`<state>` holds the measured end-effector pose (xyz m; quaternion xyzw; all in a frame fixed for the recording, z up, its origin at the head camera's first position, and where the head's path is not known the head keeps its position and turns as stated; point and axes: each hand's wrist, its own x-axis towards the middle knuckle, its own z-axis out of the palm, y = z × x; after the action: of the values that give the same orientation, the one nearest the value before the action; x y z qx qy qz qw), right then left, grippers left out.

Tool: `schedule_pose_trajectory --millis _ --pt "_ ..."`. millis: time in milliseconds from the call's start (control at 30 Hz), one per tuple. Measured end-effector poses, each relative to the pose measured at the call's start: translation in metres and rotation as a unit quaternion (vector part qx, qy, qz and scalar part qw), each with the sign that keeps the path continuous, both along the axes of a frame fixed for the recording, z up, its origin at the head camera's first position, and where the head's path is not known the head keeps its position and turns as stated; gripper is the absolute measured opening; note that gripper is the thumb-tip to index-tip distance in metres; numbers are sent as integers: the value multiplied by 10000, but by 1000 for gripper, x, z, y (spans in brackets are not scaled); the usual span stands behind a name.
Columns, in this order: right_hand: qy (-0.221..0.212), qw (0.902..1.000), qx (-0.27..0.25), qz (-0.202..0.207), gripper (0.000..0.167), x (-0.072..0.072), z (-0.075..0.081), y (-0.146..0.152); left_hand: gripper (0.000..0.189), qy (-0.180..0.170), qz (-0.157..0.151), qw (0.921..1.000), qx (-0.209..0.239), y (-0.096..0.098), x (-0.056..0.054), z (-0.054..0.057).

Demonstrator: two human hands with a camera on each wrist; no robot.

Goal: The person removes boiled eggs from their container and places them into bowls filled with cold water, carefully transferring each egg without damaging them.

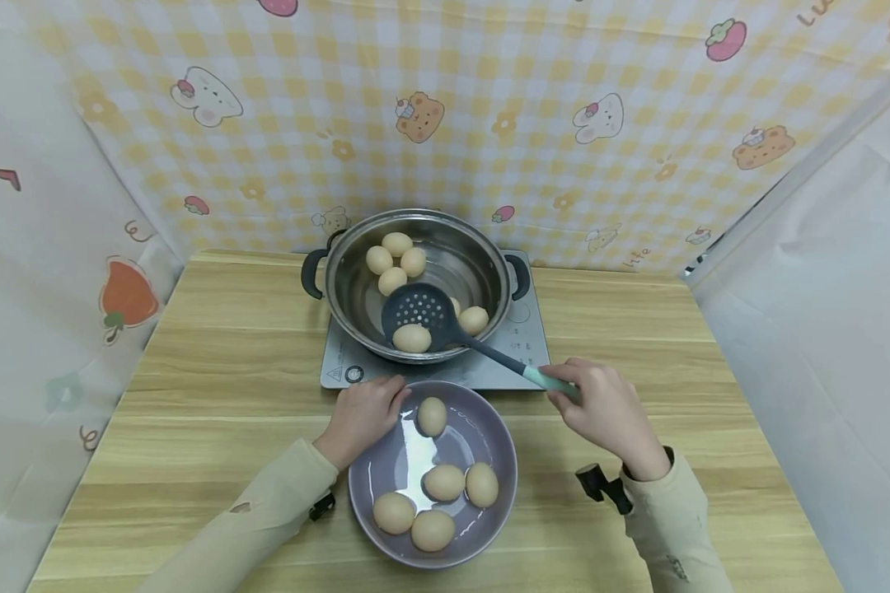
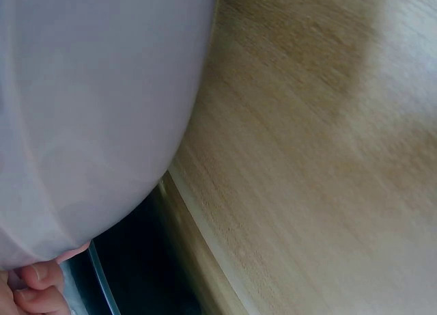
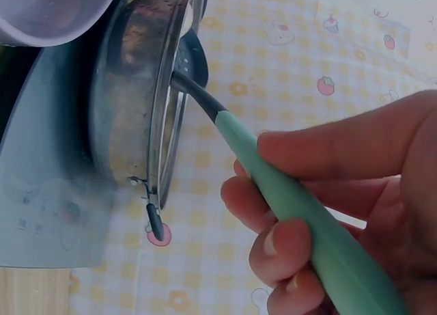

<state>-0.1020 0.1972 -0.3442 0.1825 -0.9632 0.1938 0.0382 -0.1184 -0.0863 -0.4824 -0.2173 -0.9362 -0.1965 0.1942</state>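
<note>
In the head view my right hand (image 1: 604,408) holds a skimmer (image 1: 493,354) by its mint-green handle. The right wrist view shows thumb and fingers wrapped around that handle (image 3: 293,206). An egg (image 1: 412,338) sits in the skimmer's dark perforated head, inside the near side of the steel pot (image 1: 482,268). My left hand (image 1: 365,412) grips the far left rim of a purple-grey bowl (image 1: 506,449), close in front of the pot. Several eggs (image 1: 432,417) lie in this bowl. Left fingers (image 2: 42,274) show at its edge in the left wrist view.
More eggs (image 1: 393,281) lie in the pot, one partly hidden behind the skimmer. Beneath the pot is a flat grey induction cooker (image 1: 531,329) on a wooden table (image 1: 215,395). A yellow checked cloth (image 1: 475,99) hangs behind, and white sheets flank both sides.
</note>
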Motion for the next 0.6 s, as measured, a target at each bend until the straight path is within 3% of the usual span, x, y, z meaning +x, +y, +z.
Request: schedule_pose_trajectory --millis 600 --pt "-398 9992 -5 -24 22 5 7 3 16 50 -22 10000 34 0 0 -1"
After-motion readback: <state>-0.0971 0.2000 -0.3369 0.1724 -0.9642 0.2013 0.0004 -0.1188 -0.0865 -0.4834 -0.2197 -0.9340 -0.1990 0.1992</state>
